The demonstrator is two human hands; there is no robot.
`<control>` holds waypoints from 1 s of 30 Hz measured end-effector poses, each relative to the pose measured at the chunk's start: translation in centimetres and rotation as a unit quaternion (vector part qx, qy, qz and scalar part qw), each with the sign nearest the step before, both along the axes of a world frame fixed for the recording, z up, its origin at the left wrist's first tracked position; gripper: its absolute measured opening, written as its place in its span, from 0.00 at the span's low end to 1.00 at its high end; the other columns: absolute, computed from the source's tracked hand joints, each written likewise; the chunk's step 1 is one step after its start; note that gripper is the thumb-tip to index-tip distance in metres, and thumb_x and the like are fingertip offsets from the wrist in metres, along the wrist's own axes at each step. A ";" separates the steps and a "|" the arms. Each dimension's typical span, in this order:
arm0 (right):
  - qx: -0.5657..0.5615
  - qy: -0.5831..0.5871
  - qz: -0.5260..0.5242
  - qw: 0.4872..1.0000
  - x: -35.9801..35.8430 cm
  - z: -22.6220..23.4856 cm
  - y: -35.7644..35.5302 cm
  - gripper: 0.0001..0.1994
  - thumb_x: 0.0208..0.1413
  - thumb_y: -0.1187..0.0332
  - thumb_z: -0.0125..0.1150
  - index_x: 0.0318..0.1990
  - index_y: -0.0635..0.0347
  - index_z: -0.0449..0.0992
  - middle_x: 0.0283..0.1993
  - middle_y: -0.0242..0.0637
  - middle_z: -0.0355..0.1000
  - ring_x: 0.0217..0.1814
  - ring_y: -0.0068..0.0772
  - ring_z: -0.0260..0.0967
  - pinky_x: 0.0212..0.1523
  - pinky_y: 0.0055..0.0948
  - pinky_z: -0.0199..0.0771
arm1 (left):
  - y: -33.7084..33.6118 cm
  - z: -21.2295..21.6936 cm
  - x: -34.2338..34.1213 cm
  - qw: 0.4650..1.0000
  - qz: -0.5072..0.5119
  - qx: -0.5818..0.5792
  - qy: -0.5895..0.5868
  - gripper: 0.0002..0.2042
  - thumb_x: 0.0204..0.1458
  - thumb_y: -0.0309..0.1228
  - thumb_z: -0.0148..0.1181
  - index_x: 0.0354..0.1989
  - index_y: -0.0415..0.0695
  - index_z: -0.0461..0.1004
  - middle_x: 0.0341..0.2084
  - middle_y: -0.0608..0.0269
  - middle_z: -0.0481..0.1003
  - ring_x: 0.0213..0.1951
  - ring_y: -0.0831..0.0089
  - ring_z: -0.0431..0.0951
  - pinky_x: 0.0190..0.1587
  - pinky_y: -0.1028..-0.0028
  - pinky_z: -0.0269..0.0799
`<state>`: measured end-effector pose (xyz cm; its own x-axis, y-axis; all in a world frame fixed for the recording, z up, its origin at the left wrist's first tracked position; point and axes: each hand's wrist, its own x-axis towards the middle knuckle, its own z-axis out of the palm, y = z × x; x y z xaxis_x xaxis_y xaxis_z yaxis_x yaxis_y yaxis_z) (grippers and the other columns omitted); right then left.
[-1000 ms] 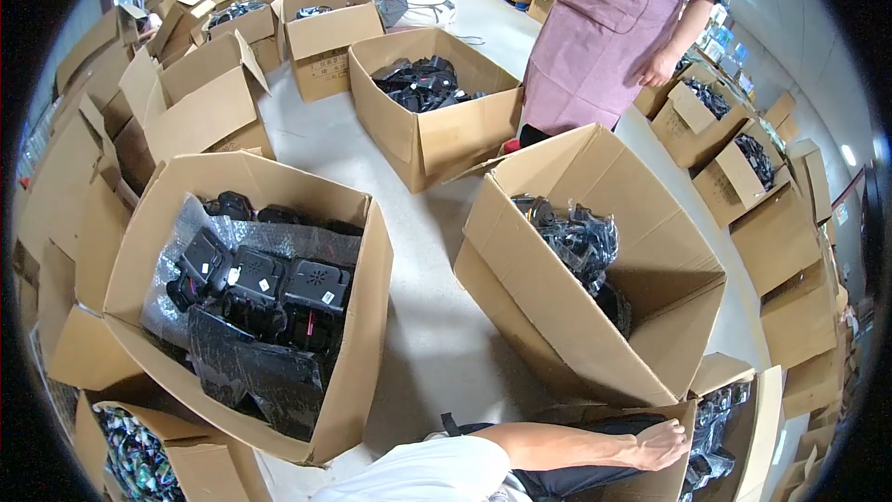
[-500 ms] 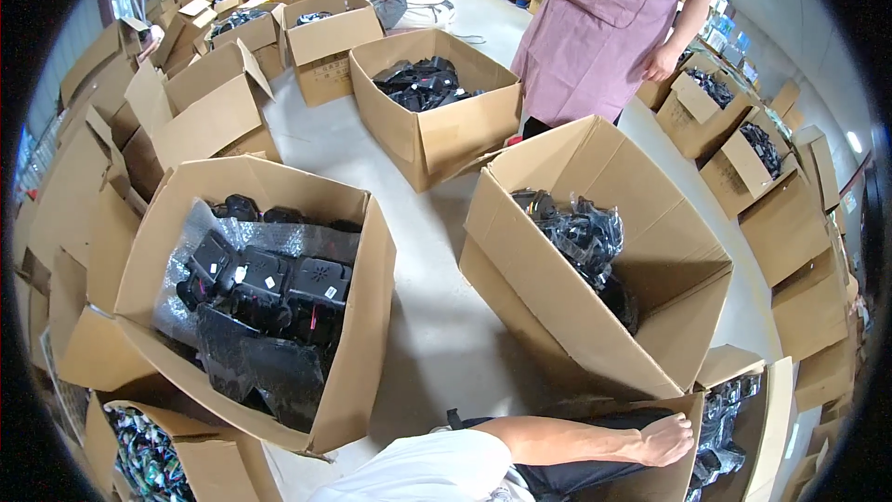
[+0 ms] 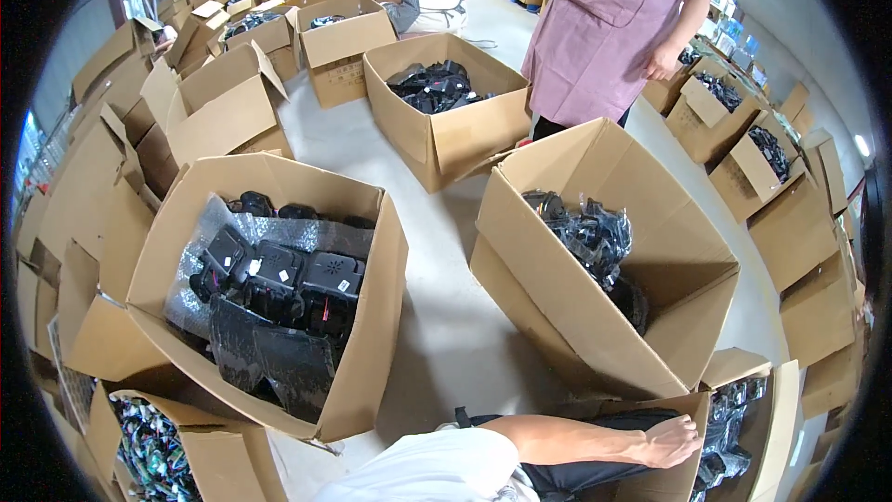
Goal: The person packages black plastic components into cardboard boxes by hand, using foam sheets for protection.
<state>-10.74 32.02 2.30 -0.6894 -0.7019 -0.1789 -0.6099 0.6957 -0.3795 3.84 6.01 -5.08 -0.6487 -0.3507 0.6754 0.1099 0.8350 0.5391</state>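
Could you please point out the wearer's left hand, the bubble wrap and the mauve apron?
Wearer's left hand (image 3: 669,442): head view, on the back of the hand.
Bubble wrap (image 3: 314,234): head view, on the strip beyond the black housings (image 3: 277,258).
Mauve apron (image 3: 590,42): head view, on the middle of its front.

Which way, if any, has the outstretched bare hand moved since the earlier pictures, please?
No: judged against the lower-right carton, the bare hand shows no clear shift, staying by the same edge.
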 end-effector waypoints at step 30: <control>-0.017 -0.011 0.041 0.999 0.5 0.6 -0.2 0.22 0.62 0.55 0.65 0.41 0.74 0.80 0.27 0.48 0.74 0.31 0.32 0.64 0.34 0.38 0.69 | 0.1 -0.3 0.0 0.998 0.036 -0.054 -0.009 0.09 0.53 0.35 0.55 0.27 0.43 0.74 0.26 0.60 0.74 0.36 0.65 0.74 0.46 0.65 0.65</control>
